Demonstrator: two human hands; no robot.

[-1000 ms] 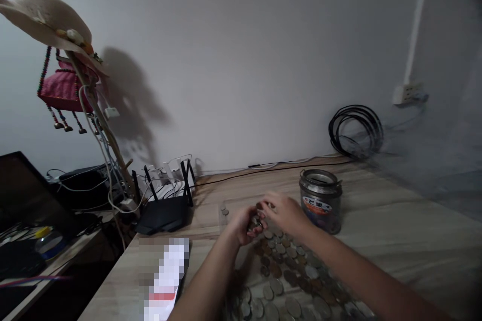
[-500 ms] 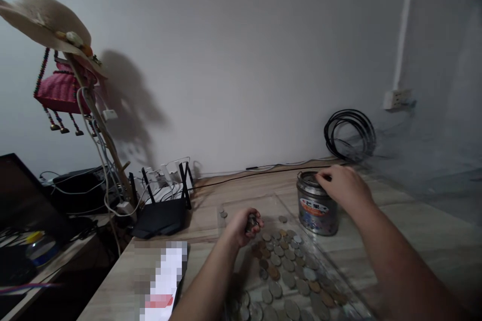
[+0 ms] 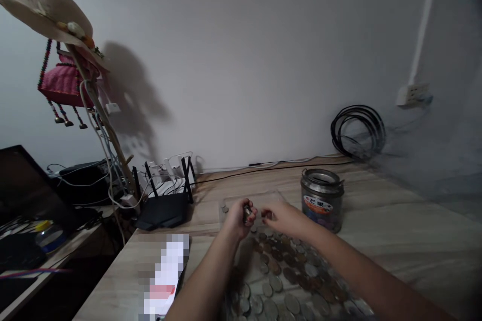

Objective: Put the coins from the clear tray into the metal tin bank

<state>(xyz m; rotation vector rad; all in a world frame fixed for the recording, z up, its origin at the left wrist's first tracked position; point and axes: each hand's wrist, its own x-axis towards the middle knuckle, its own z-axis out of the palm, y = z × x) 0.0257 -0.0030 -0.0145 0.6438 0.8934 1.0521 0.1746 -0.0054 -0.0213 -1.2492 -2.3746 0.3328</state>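
My left hand [image 3: 243, 215] is curled around several coins [image 3: 247, 213], which show in its cupped palm above a clear plastic tray [image 3: 276, 195]. Just to its right is my right hand [image 3: 280, 216], fingers loosely bent with a small gap between thumb and fingertips; no coin shows there. Below both hands, many silver and copper-coloured coins [image 3: 276, 283] lie spread over the tray, partly hidden by my right forearm. A metal can [image 3: 323, 200] with an orange and white label stands upright to the right, open at the top, with wire handle ends at its rim.
On the left of the wooden table [image 3: 113, 271] are a phone-like blurred object [image 3: 165, 276] and a black router [image 3: 163, 210] before white plugs. A coiled black cable [image 3: 357, 133] leans on the wall. A hat [image 3: 48, 12] hangs over a pink bag [image 3: 62, 83].
My right hand has left the can's opening and moved left, close to my left hand. The left hand stays curled around its coins. The view has shifted slightly.
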